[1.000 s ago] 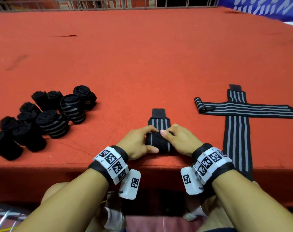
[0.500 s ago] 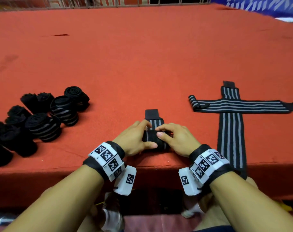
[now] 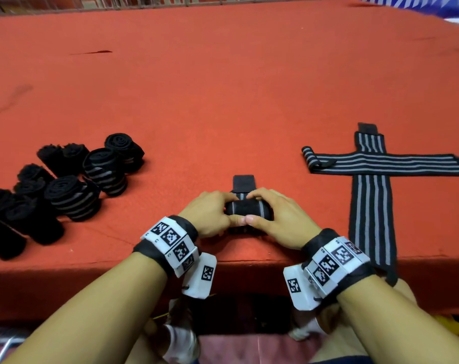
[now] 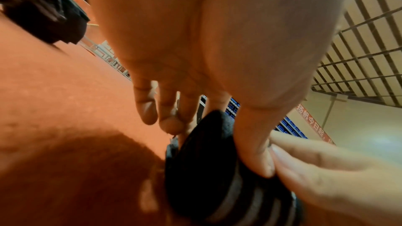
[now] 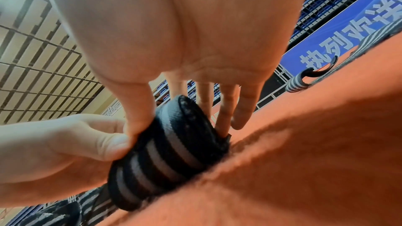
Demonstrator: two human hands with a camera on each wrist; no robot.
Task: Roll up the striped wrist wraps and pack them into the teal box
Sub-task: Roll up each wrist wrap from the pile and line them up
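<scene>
1. While both hands, left [image 3: 210, 214] and right [image 3: 278, 219], clamped their grip around the nearly rolled wrist wrap [image 3: 248, 209] near the counter [image 3: 223, 88] edge, only its tab lay flat.
2. Finished rolls [image 3: 73, 195] sat left.
3. Two crossed flat wraps [image 3: 373, 179] remained right.
4. No teal box showed; packing seemed unstarted.

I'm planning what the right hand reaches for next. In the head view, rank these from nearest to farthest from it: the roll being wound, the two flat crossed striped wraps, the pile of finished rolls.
1. The half-wound black and grey striped roll, gripped by the right hand itself.
2. The two flat crossed striped wraps, to its right.
3. The pile of finished black rolls, far left, beyond the left hand.
</scene>
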